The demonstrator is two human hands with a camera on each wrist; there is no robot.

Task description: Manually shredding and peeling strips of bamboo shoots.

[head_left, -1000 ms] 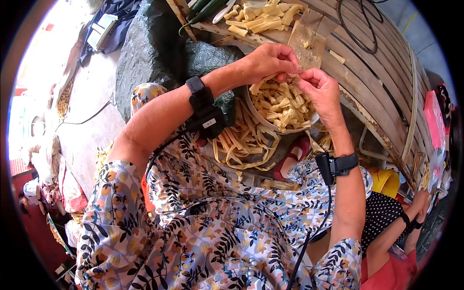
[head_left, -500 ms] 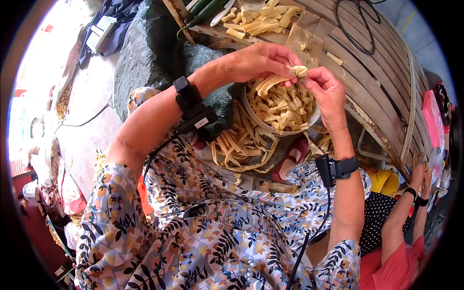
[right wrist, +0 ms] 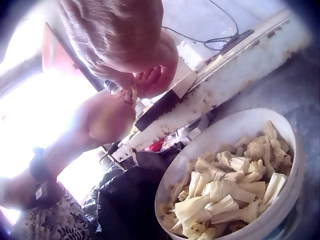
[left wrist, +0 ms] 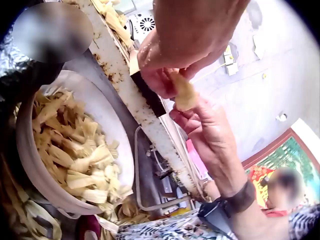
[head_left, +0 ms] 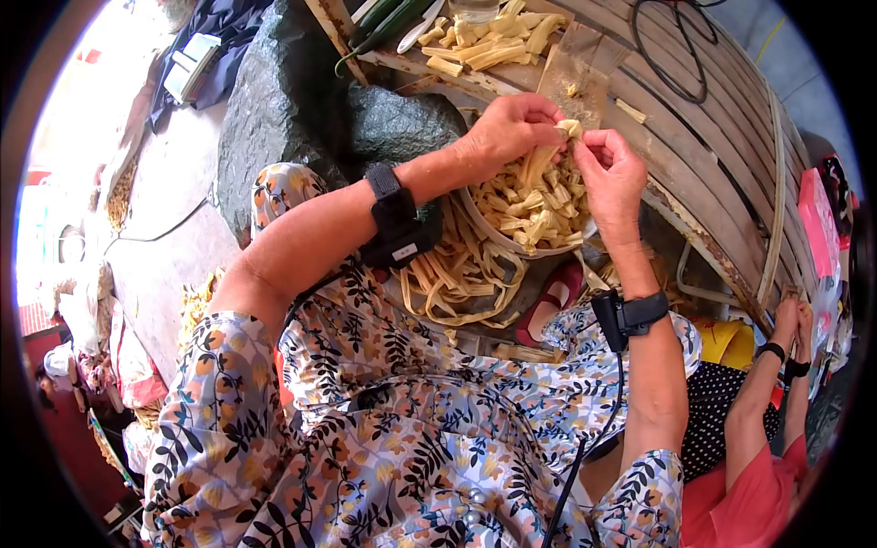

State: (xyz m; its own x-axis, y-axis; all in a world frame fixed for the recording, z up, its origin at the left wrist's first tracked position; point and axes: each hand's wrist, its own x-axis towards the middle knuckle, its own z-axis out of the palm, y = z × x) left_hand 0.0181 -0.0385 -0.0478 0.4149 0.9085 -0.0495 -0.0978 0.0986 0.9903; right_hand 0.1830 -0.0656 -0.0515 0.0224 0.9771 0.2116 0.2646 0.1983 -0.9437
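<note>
Over a white bucket (right wrist: 296,165), my left hand (head_left: 513,139) and right hand (head_left: 614,178) meet fingertip to fingertip. Between them they pinch a pale yellow, tofu-skin-like strip (left wrist: 185,95). A folded lump in it (head_left: 570,128) shows between the fingertips, and its flat tail hangs toward the bucket. Left thumb and fingers press one side of the lump, right thumb and index finger the other. Below, short knotted pieces (right wrist: 225,195) of the same material fill much of the bucket. In the right wrist view my right hand covers most of the strip.
Long loose strips (head_left: 457,288) lie on the ground beside the bucket. A slatted wooden bench (head_left: 703,155) with a rusty edge holds more yellow pieces (head_left: 498,46), green cucumbers (head_left: 388,26) and a black cable. Dark plastic sheeting (head_left: 402,119) bulges left of the bucket. Another person's hands (head_left: 793,320) show at right.
The folded lump has come into view between the fingertips. My left hand has swung slightly down and right since half a second ago, and the strip's tail now hangs more steeply.
</note>
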